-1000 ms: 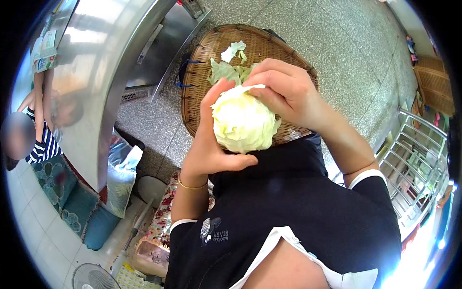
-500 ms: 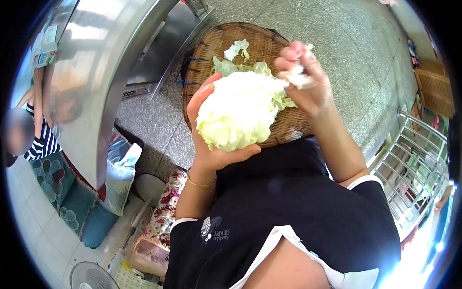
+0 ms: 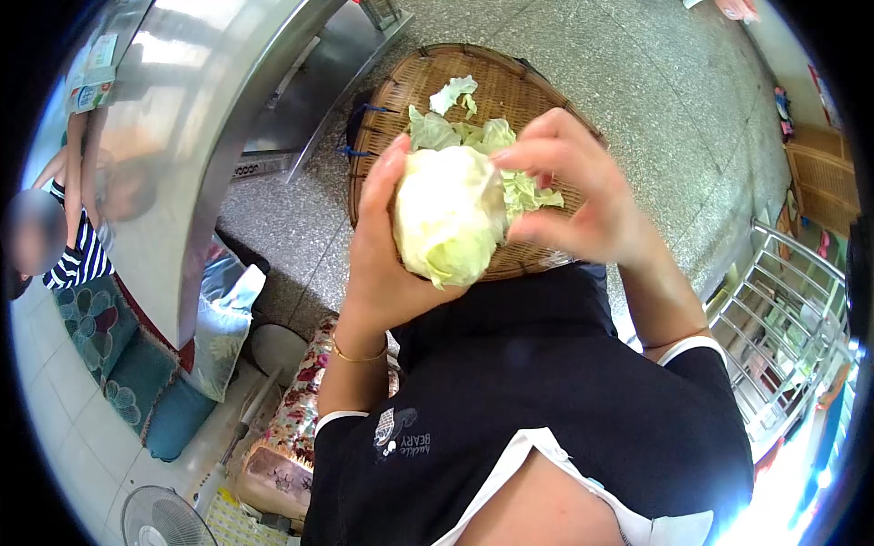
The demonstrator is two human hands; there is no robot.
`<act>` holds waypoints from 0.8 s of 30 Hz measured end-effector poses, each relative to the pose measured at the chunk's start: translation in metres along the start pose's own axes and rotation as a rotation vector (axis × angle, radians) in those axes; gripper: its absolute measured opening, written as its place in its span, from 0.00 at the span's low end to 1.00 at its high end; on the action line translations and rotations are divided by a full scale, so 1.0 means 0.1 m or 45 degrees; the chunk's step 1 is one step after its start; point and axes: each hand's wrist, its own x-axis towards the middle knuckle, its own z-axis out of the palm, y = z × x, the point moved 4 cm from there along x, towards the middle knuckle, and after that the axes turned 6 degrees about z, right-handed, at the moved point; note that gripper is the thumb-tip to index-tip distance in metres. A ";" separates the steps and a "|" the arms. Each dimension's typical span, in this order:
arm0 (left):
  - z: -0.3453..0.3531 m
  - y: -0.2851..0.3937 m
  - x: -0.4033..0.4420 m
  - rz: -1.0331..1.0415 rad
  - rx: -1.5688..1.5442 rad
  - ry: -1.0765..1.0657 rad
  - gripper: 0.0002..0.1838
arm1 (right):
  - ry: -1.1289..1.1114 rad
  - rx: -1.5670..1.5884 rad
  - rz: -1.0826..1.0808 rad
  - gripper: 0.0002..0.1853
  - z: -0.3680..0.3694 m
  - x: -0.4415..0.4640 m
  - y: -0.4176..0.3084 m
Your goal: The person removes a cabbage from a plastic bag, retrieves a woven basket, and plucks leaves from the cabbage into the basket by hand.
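A pale green cabbage [image 3: 446, 214] rests in my left hand [image 3: 369, 241], whose fingers and thumb wrap round its left side and underside. Raised to the cabbage's right edge is my right hand [image 3: 583, 196], its fingers spread and curved. The fingertips reach the cabbage or nearly so; blur hides whether they touch. Behind and below it, torn cabbage leaves [image 3: 451, 96] lie on a round woven bamboo tray [image 3: 391, 86].
A steel-sided counter [image 3: 196, 118] stands to the left. Beyond it a person in a striped top [image 3: 82, 255] is near a teal cushioned seat [image 3: 137, 373]. A fan [image 3: 164, 519] is at lower left, a metal rack [image 3: 765, 318] at right.
The white scrap that was in my right hand no longer shows there. That hand has come in to the cabbage with fingers spread, and my left hand has turned the cabbage.
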 end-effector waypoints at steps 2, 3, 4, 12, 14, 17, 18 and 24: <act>0.00 0.07 0.04 -0.006 0.030 -0.076 0.59 | -0.078 -0.246 -0.246 0.10 0.11 0.03 -0.13; 0.01 0.09 0.05 -0.013 0.060 -0.147 0.58 | -0.098 -0.328 -0.329 0.11 0.14 0.04 -0.14; 0.01 0.09 0.06 0.002 0.131 -0.188 0.57 | -0.084 -0.265 -0.427 0.11 0.16 0.06 -0.08; 0.25 -0.09 -0.06 -0.283 -0.267 0.082 0.61 | 0.184 -0.053 -0.255 0.05 0.31 0.07 0.14; 0.23 -0.12 -0.08 -0.260 -0.249 0.107 0.62 | 0.212 0.053 -0.157 0.06 0.26 0.10 0.19; 0.19 -0.12 -0.09 -0.233 -0.304 0.164 0.62 | 0.280 1.350 0.502 0.09 0.12 0.14 0.49; 0.14 -0.09 -0.08 -0.122 -0.092 0.133 0.62 | 0.361 1.397 0.580 0.08 0.12 0.15 0.49; 0.01 -0.06 -0.08 0.101 0.201 0.095 0.63 | 0.401 1.520 0.231 0.09 -0.41 0.01 0.81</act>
